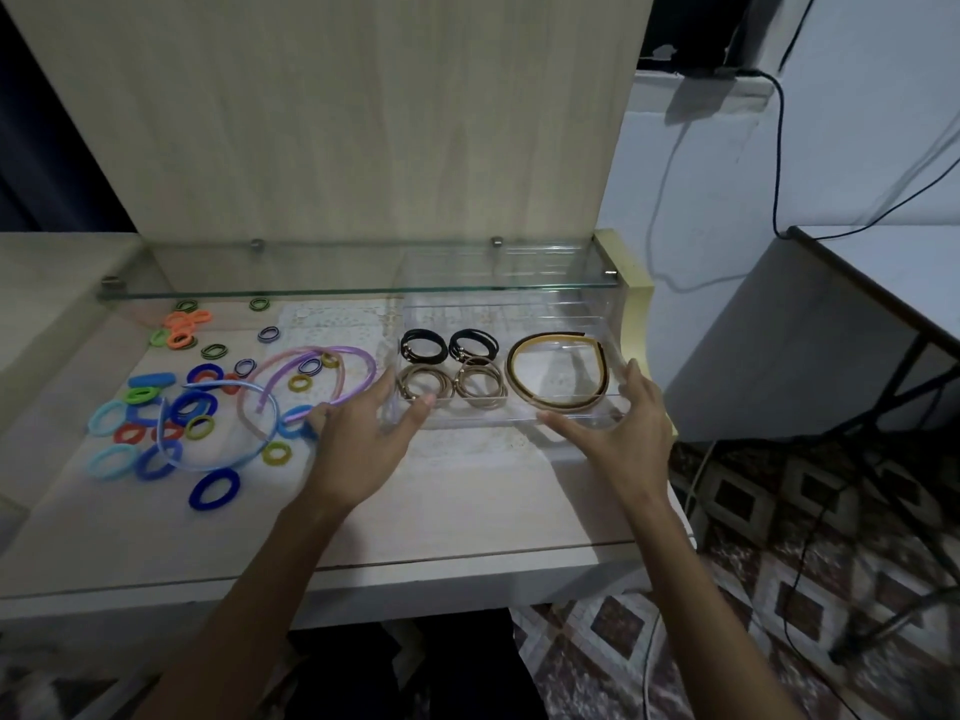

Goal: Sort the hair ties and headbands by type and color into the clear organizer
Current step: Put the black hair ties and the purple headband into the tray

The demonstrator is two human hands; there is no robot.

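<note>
Organizer (615, 356) holds black ties (423, 344), beige ties (480, 384), headbands (558, 371).

You had no text, label, brand, number or sign that could be read on anything in front of you at this moment.

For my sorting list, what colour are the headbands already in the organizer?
Tan and black, in the head view: headbands in the organizer.
</note>
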